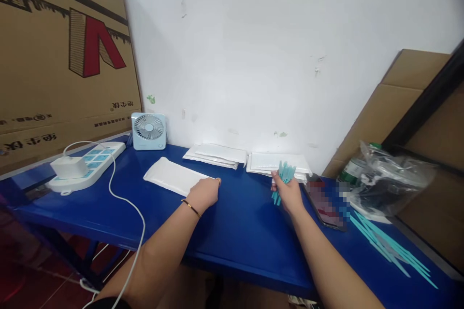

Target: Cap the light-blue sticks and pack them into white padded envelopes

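My left hand [205, 193] is closed at the right end of a flat white packet [170, 176], which lies on the blue table [239, 222]; its fingertips are partly hidden. In my right hand [289, 190] is a bundle of thin teal strips [286, 172], held roughly upright with its ends showing above and below the fingers. Behind that hand, against the wall, lies a stack of white packets [261, 161]. A second stack of white packets [217, 154] sits to its left.
At the left are a small light-blue fan [149, 130], a white power strip [103, 157] with a plugged-in adapter [70, 167], and a white cable [136, 207] hanging over the table edge. A phone [326, 205], loose teal strips [395, 246] and a clear plastic bag [398, 178] lie at right.
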{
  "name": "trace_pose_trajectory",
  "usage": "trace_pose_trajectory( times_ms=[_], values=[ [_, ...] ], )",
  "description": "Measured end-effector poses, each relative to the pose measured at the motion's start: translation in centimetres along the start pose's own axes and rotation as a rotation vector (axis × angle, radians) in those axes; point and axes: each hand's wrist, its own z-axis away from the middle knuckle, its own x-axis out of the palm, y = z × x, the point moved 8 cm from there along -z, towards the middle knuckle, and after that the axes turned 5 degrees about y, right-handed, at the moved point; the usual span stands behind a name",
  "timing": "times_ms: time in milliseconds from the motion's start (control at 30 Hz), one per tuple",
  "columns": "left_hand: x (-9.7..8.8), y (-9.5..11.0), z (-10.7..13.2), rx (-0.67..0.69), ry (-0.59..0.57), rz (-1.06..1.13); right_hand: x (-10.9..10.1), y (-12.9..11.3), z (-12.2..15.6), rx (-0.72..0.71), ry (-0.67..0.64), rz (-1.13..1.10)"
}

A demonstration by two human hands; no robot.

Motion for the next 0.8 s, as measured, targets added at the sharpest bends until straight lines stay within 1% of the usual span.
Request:
trace_pose_trajectory(
  times_ms=[67, 100, 133, 167, 200, 233, 300, 333, 367, 400, 433, 533, 600, 733, 800],
  values=[
    [-0.7, 0.1, 2.2, 0.048, -0.006, -0.071, -0.2, -0.4, 0.0, 0.037, 0.008, -0.091],
    [-1.1, 0.2, 3.4, 0.087, -0.002, -0.085, -0.2, -0.6, 0.0, 0.062, -0.005, -0.132],
    [-1.6, 0.1, 4.6, 0.096, 0.002, -0.059, 0.0, -0.8, 0.1, 0.089, -0.026, -0.166],
    [-1.9, -0.3, 5.6, 0.073, -0.008, -0.005, 0.2, -0.9, 0.2, 0.115, -0.048, -0.194],
    [-2.1, -1.0, 6.5, 0.021, -0.025, 0.031, 0.4, -1.1, 0.4, 0.137, -0.07, -0.215],
    [-2.4, -1.7, 7.1, -0.037, 0.001, 0.028, 0.6, -1.2, 0.6, 0.154, -0.09, -0.231],
    [-3.0, -3.1, 7.6, -0.146, 0.099, -0.034, 1.1, -1.3, 0.9, 0.175, -0.122, -0.258],
    [-3.2, -3.6, 7.6, -0.178, 0.152, -0.079, 1.2, -1.3, 1.0, 0.181, -0.133, -0.272],
    [-3.1, -3.8, 7.3, -0.182, 0.179, -0.113, 1.3, -1.3, 1.0, 0.187, -0.139, -0.292],
    [-2.6, -3.7, 6.9, -0.154, 0.169, -0.128, 1.4, -1.2, 1.0, 0.195, -0.14, -0.318],
    [-1.9, -3.3, 6.3, -0.095, 0.128, -0.126, 1.3, -1.1, 0.9, 0.207, -0.136, -0.349],
    [0.5, -0.7, 4.4, 0.191, -0.044, -0.067, 1.0, -0.5, 0.3, 0.272, -0.128, -0.451],
    [1.3, 1.0, 3.1, 0.343, -0.118, -0.023, 0.7, -0.1, -0.1, 0.329, -0.13, -0.513],
    [2.4, 3.8, 0.9, 0.522, -0.258, 0.024, 0.2, 0.1, -0.3, 0.413, -0.091, -0.592],
    [2.3, 5.0, -0.1, 0.554, -0.237, 0.016, 0.4, 0.1, 0.0, 0.436, -0.1, -0.583]
  ],
)
